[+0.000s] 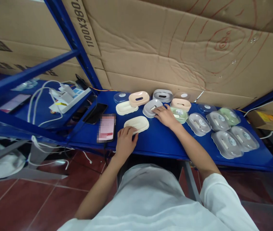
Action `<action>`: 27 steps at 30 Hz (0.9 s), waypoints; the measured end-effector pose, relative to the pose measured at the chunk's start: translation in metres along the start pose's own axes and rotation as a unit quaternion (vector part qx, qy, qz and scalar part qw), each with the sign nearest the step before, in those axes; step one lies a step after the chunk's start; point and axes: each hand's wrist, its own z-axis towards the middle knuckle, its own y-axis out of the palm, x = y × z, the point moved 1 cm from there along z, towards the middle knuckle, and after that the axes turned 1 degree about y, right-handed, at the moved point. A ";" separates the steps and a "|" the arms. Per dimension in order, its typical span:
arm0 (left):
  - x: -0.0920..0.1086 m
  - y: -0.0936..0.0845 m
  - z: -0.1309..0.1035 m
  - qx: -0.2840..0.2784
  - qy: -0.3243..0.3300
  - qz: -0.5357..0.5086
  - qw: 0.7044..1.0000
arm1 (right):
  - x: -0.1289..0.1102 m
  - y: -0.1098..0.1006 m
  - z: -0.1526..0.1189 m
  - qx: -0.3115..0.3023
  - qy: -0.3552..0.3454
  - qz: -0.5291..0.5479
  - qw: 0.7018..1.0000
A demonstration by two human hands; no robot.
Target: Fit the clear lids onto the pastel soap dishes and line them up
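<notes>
A cream soap dish [140,123] lies close to the table's front edge. My left hand [126,141] has its fingers curled on the dish's near left edge, thumb apart at the right. Farther back, my right hand [166,116] reaches over the right side of a grey soap dish [148,109], fingertips closed at its rim. A small white piece shows beside those fingertips. Around them sit another cream dish [124,108], a peach dish [140,98] with a dark slot, a second grey dish [162,95], a peach dish [181,104] and a green one [181,116] under clear plastic.
Several grey and green dishes with clear covers [227,144] stand on the blue table [160,142] at the right. Two phones [106,128] lie left of the dishes. A power strip [70,99] with white cables is farther left. Cardboard [150,48] walls the back.
</notes>
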 end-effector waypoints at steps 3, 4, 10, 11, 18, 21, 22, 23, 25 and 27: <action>0.001 0.000 0.001 0.010 -0.010 0.027 1.000 | -0.002 -0.008 -0.010 0.048 -0.020 0.027 0.998; 0.002 0.000 0.001 0.014 -0.009 0.036 0.999 | -0.005 -0.011 -0.016 0.067 -0.029 0.037 0.997; 0.009 -0.007 -0.001 0.051 0.076 -0.005 0.996 | -0.041 -0.021 -0.058 0.101 -0.070 0.019 0.992; 0.013 -0.010 -0.002 0.042 0.106 -0.029 0.993 | -0.049 -0.022 -0.067 0.111 -0.075 0.004 0.991; 0.036 -0.017 -0.017 -0.023 0.244 -0.101 0.964 | -0.094 -0.027 -0.138 0.089 -0.121 0.028 0.988; 0.036 -0.012 -0.022 -0.084 0.266 -0.104 0.955 | -0.062 -0.035 -0.138 0.053 -0.141 0.125 0.981; 0.035 -0.010 -0.023 -0.101 0.267 -0.112 0.952 | -0.040 -0.040 -0.130 0.060 -0.111 0.140 0.982; 0.033 -0.009 -0.025 -0.111 0.263 -0.122 0.951 | -0.012 -0.045 -0.118 0.074 -0.063 0.142 0.985; 0.030 -0.008 -0.027 -0.116 0.246 -0.135 0.953 | 0.050 -0.055 -0.090 0.057 0.080 0.075 0.992; 0.027 -0.009 -0.029 -0.109 0.235 -0.144 0.955 | 0.108 -0.059 -0.063 -0.060 0.157 -0.011 0.986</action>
